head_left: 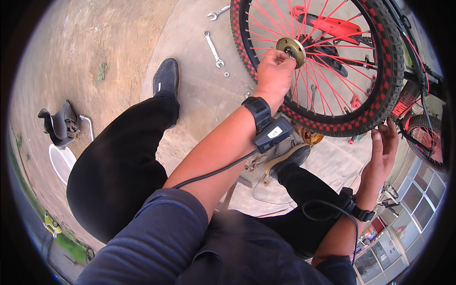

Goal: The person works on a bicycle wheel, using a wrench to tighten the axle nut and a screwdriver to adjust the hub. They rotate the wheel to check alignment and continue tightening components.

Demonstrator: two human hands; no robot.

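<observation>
Left hand (277, 73): fingertips pinched together at the hub (297, 45), anything between them hard to tell | right hand (385, 145): fingers apart near the tyre (342, 124) | wheel (317, 53) ahead, rightward: unsteadied, it could turn and jog that pinch loose!

The left forearm (216, 152) stretches toward 1 o'clock, its wrist (272, 97) nearly straight. The left hand (277, 75) sits at 1 o'clock, back upward, fingers curled and tips bunched near the thumb; whether they grip is unclear. The right forearm (338, 240) also slants toward 1 o'clock; the right hand (384, 147), at 3 o'clock, is loosely spread, fingers and thumb pointing toward 12.
</observation>
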